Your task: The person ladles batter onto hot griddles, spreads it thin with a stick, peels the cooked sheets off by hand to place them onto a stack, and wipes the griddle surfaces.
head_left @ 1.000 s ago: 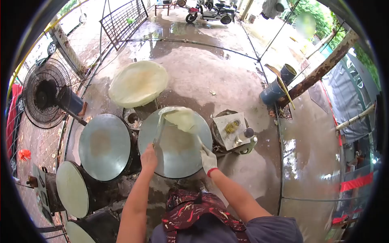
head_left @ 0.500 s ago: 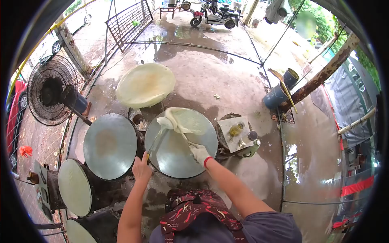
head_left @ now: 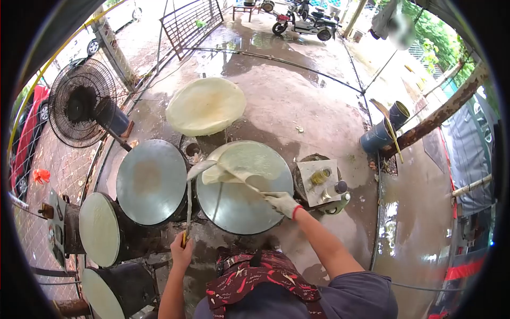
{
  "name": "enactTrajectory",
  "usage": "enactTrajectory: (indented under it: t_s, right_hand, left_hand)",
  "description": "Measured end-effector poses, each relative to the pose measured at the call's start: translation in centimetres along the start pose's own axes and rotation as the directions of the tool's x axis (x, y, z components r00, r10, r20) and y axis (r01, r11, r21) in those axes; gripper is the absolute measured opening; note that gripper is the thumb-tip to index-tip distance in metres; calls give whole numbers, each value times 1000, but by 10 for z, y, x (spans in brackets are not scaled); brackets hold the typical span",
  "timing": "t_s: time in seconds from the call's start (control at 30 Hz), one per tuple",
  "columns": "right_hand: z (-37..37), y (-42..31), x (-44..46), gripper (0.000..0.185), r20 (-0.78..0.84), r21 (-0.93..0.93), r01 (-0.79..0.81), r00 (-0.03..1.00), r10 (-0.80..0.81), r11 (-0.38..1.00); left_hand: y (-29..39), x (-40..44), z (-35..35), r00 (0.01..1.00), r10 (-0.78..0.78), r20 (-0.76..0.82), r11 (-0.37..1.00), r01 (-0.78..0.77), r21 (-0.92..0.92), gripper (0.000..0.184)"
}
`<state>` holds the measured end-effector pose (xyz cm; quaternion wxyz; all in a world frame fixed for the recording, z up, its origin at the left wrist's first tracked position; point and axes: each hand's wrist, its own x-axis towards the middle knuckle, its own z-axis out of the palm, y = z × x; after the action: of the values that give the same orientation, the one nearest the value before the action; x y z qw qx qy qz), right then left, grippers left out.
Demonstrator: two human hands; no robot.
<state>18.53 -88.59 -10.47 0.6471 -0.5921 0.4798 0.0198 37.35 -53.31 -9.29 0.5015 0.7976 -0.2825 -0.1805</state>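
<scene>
My bare left hand [head_left: 181,250] is closed around the yellow handle of a long, narrow scraper [head_left: 189,207], which points away from me left of the round metal griddle [head_left: 239,212]. My right hand [head_left: 281,203], in a white glove, grips a long-handled paddle [head_left: 239,176] slanting over the griddle. Its pale, batter-coated end [head_left: 201,169] meets the scraper's tip; whether they press together I cannot tell. A pale layer of batter [head_left: 255,159] covers the far part of the griddle, while its near part is bare metal.
Another griddle [head_left: 151,183] stands at left, with pale-coated round plates [head_left: 100,228] nearer me. Beyond them lies a large round flatbread [head_left: 206,106]. Jars [head_left: 320,176] stand on a board [head_left: 313,194] at right. A fan [head_left: 82,103] is at far left, a blue bin [head_left: 377,137] at right.
My left hand has drawn the scraper back toward me, off the griddle. My right hand has shifted right, its paddle now lower. The pale lump between the tools is gone. The view has shifted slightly.
</scene>
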Motion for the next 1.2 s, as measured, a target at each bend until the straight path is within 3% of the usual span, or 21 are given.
enactTrajectory:
  t_s: [0.07, 0.1, 0.2, 0.27, 0.3, 0.4, 0.5, 0.57, 0.6, 0.63, 0.7, 0.73, 0.83, 0.93, 0.97, 1.0, 1.07, 1.13, 1.2]
  right_hand:
    - [-20, 26, 20, 32, -233, 131, 93, 971, -60, 987]
    - [-12, 31, 39, 31, -259, 489, 294, 948, -185, 821]
    - [22, 17, 65, 29, 62, -53, 310, 950, -307, 949]
    - [12, -23, 24, 29, 225, -124, 104, 972, -74, 987]
    - [7, -36, 11, 29, 296, -174, 7, 954, 46, 985]
    - [-43, -3, 33, 31, 161, -163, 112, 983, -86, 980]
    - [-34, 13, 99, 29, -18, -36, 411, 911, -412, 911]
    - [-19, -28, 70, 28, 289, -135, 113, 955, -70, 984]
    - [-14, -40, 56, 28, 414, -216, -29, 903, 119, 976]
    - [-17, -32, 52, 28, 407, -361, 52, 907, 107, 931]
    - [-57, 0, 59, 28, 504, -244, 30, 858, 100, 969]
    - [-68, 1, 62, 29, 552, -190, 16, 828, 93, 982]
    - [-64, -31, 91, 31, 292, -160, 83, 956, -33, 984]
    - [-23, -46, 116, 29, 353, -374, 119, 936, 22, 920]
    - [-23, -75, 72, 28, 481, -404, 54, 862, 162, 913]
    - [-29, -63, 72, 28, 540, -417, 75, 822, 180, 906]
    - [-62, -27, 74, 28, 644, -445, 127, 733, 218, 887]
    - [-105, -16, 83, 30, 603, -365, 87, 780, 164, 927]
    - [-115, -10, 89, 31, 515, -205, 5, 851, 103, 979]
  left_hand:
    - [22, -6, 6, 993, -118, 11, 981, 118, -154, 17]
    - [30, -6, 11, 981, -192, 40, 946, 196, -260, 16]
    - [58, 5, 30, 935, -330, 128, 768, 345, -539, 14]
    - [77, 9, 40, 923, -353, 155, 622, 355, -697, 13]
    - [80, 5, 40, 919, -370, 135, 615, 352, -706, 14]
    - [78, -8, 44, 907, -418, 46, 630, 326, -705, 16]
    - [63, -25, 55, 875, -483, -39, 677, 344, -651, 18]
    - [62, -34, 66, 836, -545, -62, 660, 382, -647, 18]
    - [61, -40, 70, 826, -559, -79, 662, 386, -642, 18]
    - [59, -46, 75, 816, -570, -94, 664, 390, -638, 18]
    - [62, -59, 84, 778, -613, -134, 638, 388, -665, 16]
    - [61, -63, 86, 771, -619, -150, 646, 391, -655, 16]
    - [62, -79, 94, 749, -636, -187, 679, 428, -596, 15]
    - [69, -86, 106, 750, -625, -218, 736, 472, -486, 15]
    - [73, -91, 111, 754, -621, -214, 750, 492, -443, 16]
    - [75, -95, 116, 758, -618, -208, 761, 510, -402, 17]
    - [78, -110, 129, 795, -556, -242, 831, 539, -139, 23]
    - [77, -130, 140, 832, -488, -264, 836, 533, 133, 29]
    - [76, -150, 150, 862, -449, -235, 832, 499, 241, 29]
